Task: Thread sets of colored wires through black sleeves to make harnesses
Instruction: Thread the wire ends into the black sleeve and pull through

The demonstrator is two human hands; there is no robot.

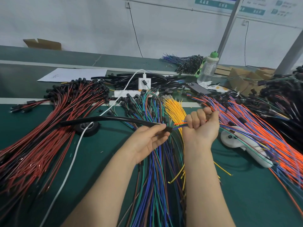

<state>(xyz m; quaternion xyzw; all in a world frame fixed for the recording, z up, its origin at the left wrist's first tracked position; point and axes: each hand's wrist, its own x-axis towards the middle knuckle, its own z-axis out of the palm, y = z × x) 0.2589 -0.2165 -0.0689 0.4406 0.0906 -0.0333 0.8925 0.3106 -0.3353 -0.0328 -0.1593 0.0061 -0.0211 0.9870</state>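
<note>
The black sleeve [105, 119] lies almost level across the middle of the scene, its long axis running left to right, raised off the green bench [101, 161]. Its far-left end hangs free over the red-and-black wire pile [49, 128]; its right end is pinched between the thumb and fingertips of the left hand [146, 141], palm up. Just right of that open end, the right hand [202, 125] is closed in a fist round a small set of colored wires [179, 125], orange, green and blue, whose short free ends point left at the sleeve's mouth. The two hands are close together but not touching. The wire tips reach the mouth; whether any are already inside cannot be told.

So the feed seems to be just starting. The wires line up with the sleeve's axis, and the right hand looks set to push leftward while the left steadies the mouth.

Beneath the hands spreads a blue, green and brown wire pile [155, 177], with yellow wires [173, 110] just beyond and orange-and-blue wires [246, 122] to the right. Farther off sit spare black sleeves [139, 79], a white power strip [131, 93] and a water bottle [208, 69].
</note>
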